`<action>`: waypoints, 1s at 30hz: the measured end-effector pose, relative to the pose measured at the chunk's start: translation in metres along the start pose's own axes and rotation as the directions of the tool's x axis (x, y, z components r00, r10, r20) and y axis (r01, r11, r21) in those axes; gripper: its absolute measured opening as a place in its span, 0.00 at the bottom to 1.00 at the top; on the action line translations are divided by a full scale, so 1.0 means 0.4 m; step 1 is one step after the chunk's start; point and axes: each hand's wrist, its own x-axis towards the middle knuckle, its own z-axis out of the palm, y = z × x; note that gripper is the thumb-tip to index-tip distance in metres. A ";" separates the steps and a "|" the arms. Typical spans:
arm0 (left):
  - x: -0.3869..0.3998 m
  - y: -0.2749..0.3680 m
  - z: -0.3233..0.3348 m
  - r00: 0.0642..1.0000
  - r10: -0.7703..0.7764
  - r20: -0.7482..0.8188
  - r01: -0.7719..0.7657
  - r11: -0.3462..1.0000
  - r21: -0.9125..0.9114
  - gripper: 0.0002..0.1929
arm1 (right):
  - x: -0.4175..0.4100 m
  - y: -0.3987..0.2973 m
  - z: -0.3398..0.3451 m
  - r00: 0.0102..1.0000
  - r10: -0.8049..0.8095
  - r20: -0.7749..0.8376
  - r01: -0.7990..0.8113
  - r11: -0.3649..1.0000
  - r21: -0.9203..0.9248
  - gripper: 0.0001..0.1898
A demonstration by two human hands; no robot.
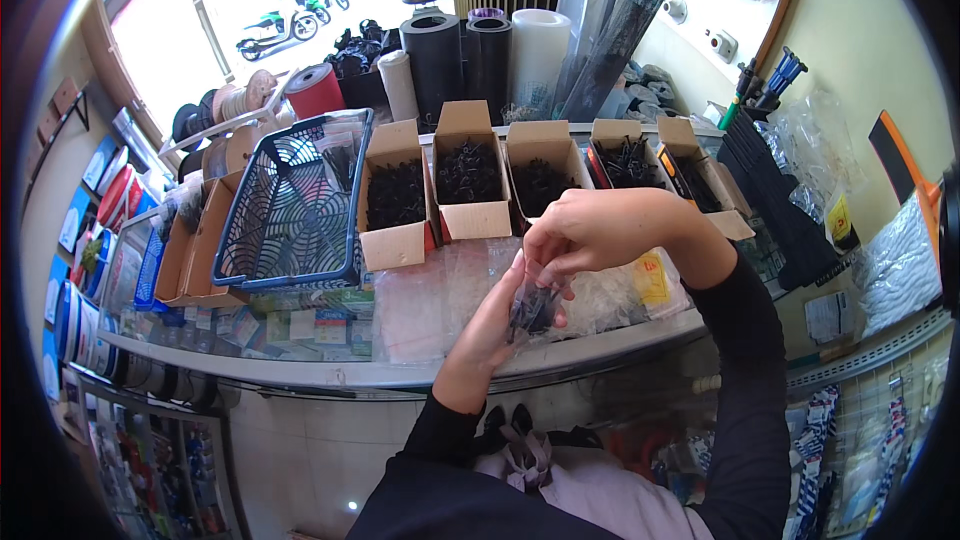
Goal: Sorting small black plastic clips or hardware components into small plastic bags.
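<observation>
A small clear plastic bag (pixel 534 307) with dark pieces inside is held up over the counter's front edge. My left hand (pixel 487 315) wraps around the bag from the left. At the bag's top, the fingers of my right hand (pixel 581 232) pinch the plastic. Behind my hands stand several open cardboard boxes, among them a left box (pixel 394 244), a second box (pixel 472 221) and a middle box (pixel 538 133), filled with small black parts (pixel 469 169). Flat clear bags (pixel 412 307) lie on the glass counter by my left hand. A pile of clear plastic (pixel 607 300) lies beyond the right hand.
A blue plastic basket (pixel 289 202) holding some filled packets (pixel 337 157) stands left of the boxes. Rolls of black sheet (pixel 431 60) and translucent sheet (pixel 538 64) rise at the back. Black plastic racks (pixel 780 195) and a bag of white cord (pixel 900 270) are on the right.
</observation>
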 end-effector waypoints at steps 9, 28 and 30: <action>0.001 0.000 0.001 0.999 -0.018 -0.041 0.018 1.000 -0.007 0.29 | -0.008 -0.007 -0.017 0.999 0.033 0.020 -0.033 0.999 0.014 0.07; -0.002 0.007 -0.003 0.999 -0.009 -0.049 0.010 1.000 0.008 0.28 | 0.008 0.178 -0.051 0.876 0.159 -0.455 -0.357 0.849 -0.389 0.19; -0.003 0.008 -0.003 0.998 -0.004 -0.060 0.004 1.000 0.004 0.28 | 0.025 0.195 -0.040 0.894 0.072 -0.442 -0.309 0.813 -0.493 0.23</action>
